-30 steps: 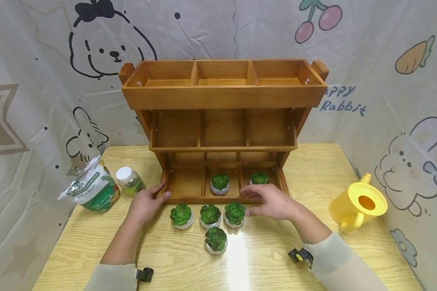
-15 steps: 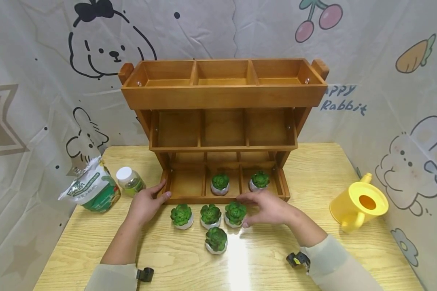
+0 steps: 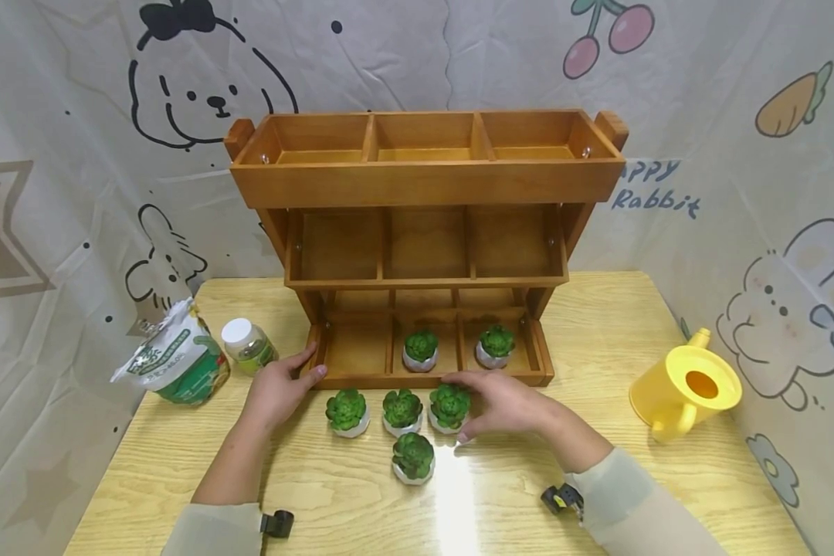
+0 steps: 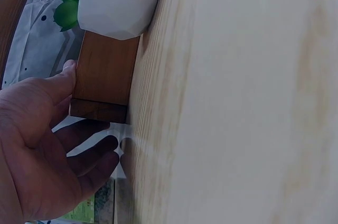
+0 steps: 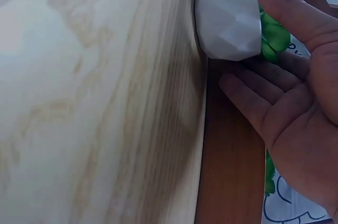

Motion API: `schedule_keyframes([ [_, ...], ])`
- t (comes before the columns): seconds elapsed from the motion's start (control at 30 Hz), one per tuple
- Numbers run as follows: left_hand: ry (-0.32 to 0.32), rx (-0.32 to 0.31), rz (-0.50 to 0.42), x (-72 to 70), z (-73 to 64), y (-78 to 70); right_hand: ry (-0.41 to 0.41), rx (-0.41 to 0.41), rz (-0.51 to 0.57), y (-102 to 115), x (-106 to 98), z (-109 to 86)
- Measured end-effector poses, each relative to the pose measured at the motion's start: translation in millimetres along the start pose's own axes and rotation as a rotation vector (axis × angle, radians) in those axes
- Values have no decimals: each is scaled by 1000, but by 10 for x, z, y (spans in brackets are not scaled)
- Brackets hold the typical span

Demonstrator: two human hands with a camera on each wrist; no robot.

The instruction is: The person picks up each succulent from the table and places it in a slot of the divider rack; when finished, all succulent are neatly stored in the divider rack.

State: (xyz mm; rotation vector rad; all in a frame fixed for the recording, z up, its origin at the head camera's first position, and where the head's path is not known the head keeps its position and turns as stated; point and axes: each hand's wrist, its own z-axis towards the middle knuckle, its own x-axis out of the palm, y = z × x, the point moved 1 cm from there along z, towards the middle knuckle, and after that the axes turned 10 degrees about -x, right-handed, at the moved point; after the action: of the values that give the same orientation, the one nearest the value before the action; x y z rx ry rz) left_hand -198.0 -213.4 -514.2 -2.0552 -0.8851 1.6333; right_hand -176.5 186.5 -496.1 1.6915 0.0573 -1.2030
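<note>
A three-tier wooden shelf stands on the table, divided into compartments. My left hand holds the left front corner of its bottom tier, the thumb at the board's upper edge. Two artificial succulents in white pots sit in that tier, one in the middle compartment and one in the right. Before the shelf stand three more in a row, left, middle and right, with another nearer me. My right hand spans the row's right pot, fingers behind it, thumb extended apart in front.
A white-lidded jar and a green-and-white bag stand left of the shelf. On the right is a yellow watering can. A printed cloth hangs behind and at both sides of the table.
My right hand has drawn back from the succulent in the right compartment and moved left and toward me, to the row's right pot. The left hand has stayed at the shelf corner.
</note>
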Motion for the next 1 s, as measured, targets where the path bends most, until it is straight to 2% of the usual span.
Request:
schedule_keyframes([
  [0.47, -9, -9, -9, 0, -3, 4, 12, 31, -37, 5, 121, 97],
  [1.0, -12, -4, -14, 12, 6, 17, 25, 24, -64, 20, 100, 130],
])
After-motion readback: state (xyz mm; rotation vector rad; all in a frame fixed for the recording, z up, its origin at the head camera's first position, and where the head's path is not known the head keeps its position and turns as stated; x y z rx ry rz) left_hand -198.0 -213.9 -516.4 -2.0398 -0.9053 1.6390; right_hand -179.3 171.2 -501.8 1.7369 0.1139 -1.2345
